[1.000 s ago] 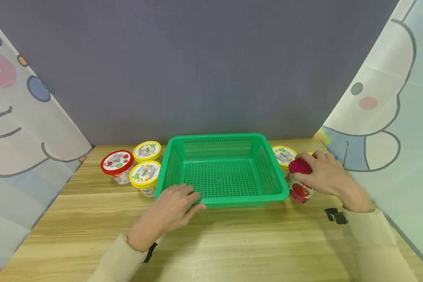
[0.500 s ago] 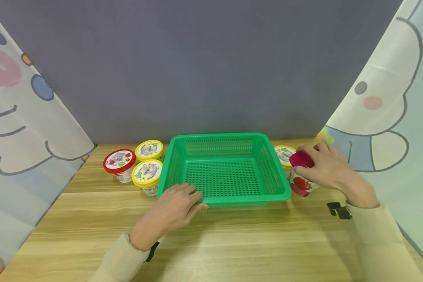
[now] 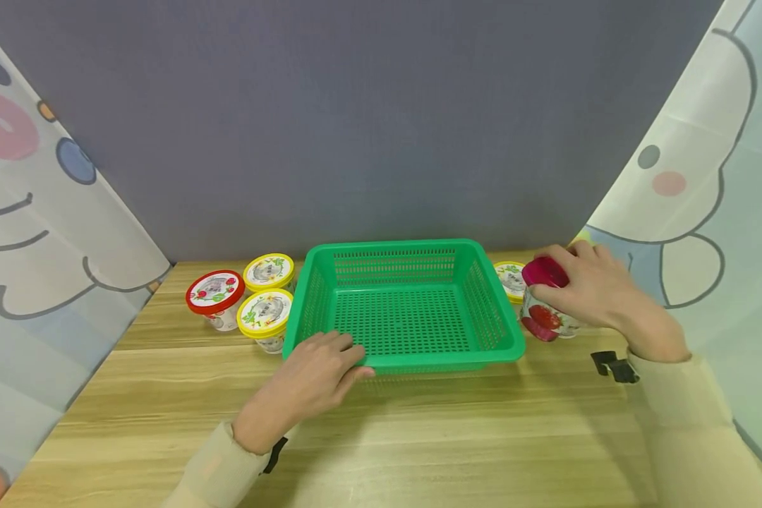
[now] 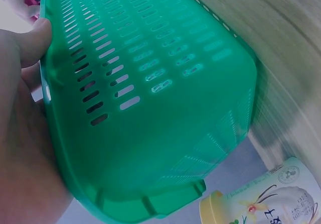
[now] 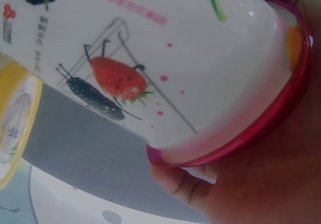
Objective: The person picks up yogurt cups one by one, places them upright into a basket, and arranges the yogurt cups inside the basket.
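Observation:
In the head view, my left hand [image 3: 314,370] grips the near rim of a green plastic basket [image 3: 403,363], left of its middle. The fingers lie over the rim and the thumb [image 4: 37,40] is on the outer wall. My right hand [image 3: 600,293] holds a yogurt cup [image 3: 546,317] with a magenta lid and strawberry print by its lid end, right of the basket. In the right wrist view, berries are printed on the white side of that cup [image 5: 165,68]. Whether the cup touches the table is unclear.
A red-lidded tub [image 3: 216,293] and two yellow-lidded tubs [image 3: 265,312] stand left of the basket. Another yellow-lidded tub [image 3: 511,279] stands to its right, partly hidden by the cup. A grey panel [image 3: 381,127] rises behind the wooden table [image 3: 419,437].
My right hand has moved the yogurt cup slightly farther back and to the right, beside the yellow-lidded tub. The left hand and basket have stayed nearly still.

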Action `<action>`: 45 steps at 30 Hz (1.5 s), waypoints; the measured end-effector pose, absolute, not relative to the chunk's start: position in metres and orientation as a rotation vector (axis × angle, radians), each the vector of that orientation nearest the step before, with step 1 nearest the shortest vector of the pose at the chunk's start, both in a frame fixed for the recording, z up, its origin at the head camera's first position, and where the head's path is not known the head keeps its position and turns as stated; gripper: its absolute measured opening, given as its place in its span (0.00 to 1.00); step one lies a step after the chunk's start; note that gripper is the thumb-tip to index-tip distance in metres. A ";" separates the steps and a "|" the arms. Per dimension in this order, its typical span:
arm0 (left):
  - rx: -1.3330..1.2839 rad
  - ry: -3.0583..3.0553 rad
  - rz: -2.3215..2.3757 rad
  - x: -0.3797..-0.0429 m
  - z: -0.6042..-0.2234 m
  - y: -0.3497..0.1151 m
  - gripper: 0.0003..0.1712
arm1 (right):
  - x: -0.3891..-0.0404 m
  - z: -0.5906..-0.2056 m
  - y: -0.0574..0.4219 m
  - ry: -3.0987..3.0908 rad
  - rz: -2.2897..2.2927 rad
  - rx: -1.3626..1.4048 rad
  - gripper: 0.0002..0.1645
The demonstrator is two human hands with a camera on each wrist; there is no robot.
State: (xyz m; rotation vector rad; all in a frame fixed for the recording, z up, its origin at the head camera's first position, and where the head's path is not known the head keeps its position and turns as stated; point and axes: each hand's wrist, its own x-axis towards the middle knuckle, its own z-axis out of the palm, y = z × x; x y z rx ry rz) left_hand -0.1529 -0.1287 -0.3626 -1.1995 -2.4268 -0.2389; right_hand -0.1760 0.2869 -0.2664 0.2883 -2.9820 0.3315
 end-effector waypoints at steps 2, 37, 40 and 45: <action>-1.198 -2.427 -0.238 -0.153 -0.363 -0.129 0.16 | -0.176 -0.263 0.286 -2.982 0.333 0.285 0.32; -1.194 -2.439 -0.231 -0.152 -0.361 -0.129 0.15 | -0.191 -0.219 0.243 -2.979 0.308 0.347 0.33; -1.193 -2.437 -0.232 -0.152 -0.361 -0.130 0.16 | -0.194 -0.217 0.238 -2.976 0.314 0.360 0.34; -1.199 -2.437 -0.230 -0.152 -0.361 -0.130 0.16 | -0.199 -0.215 0.231 -2.966 0.340 0.378 0.34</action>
